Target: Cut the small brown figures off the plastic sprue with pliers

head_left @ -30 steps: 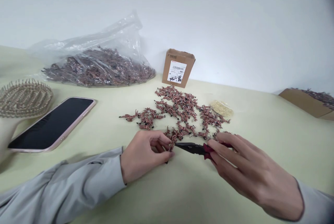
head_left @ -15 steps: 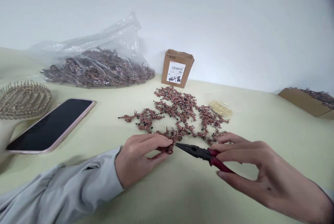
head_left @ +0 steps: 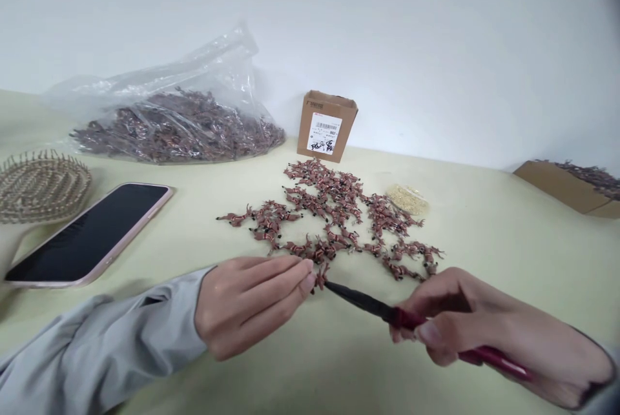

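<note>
Left hand (head_left: 249,307) pinches a brown figurine (head_left: 320,278) while right hand (head_left: 467,318) grips red-handled pliers (head_left: 363,301).

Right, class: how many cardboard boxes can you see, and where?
2: one labelled box stands upright behind the deer figurines; the other box is at far right, cut off by the edge. Another behind the plastic bag could be hidden.

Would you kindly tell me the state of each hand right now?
Left hand: closed, fingertips holding a small brown figurine.
Right hand: closed around the red-handled pliers.
</note>
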Demonstrator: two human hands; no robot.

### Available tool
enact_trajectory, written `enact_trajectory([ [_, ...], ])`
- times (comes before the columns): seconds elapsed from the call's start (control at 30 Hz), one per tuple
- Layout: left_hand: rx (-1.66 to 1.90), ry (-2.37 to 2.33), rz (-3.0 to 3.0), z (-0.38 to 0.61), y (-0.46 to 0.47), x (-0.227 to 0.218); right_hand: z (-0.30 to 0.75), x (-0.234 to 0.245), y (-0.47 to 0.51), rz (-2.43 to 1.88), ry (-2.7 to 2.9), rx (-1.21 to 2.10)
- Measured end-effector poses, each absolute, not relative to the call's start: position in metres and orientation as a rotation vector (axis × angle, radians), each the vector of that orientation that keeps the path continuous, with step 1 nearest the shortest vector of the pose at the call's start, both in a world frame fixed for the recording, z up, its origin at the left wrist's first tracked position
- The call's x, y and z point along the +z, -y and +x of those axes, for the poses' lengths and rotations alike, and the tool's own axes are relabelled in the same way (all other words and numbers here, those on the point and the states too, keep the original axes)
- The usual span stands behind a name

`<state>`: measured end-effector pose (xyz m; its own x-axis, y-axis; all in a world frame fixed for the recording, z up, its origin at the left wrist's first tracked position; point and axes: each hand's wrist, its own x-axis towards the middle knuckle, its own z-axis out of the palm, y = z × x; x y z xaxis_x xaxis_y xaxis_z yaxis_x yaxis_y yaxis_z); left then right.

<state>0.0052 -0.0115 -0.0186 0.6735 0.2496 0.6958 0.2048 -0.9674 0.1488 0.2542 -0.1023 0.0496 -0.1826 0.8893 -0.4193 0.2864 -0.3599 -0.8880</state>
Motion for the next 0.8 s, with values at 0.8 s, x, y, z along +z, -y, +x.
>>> enact_trajectory([
  [0.8, 0.654, -1.026, 1.543, 0.032, -0.012, -0.014, 0.259, -0.030, 0.064, -1.217, 2.132, -0.073],
])
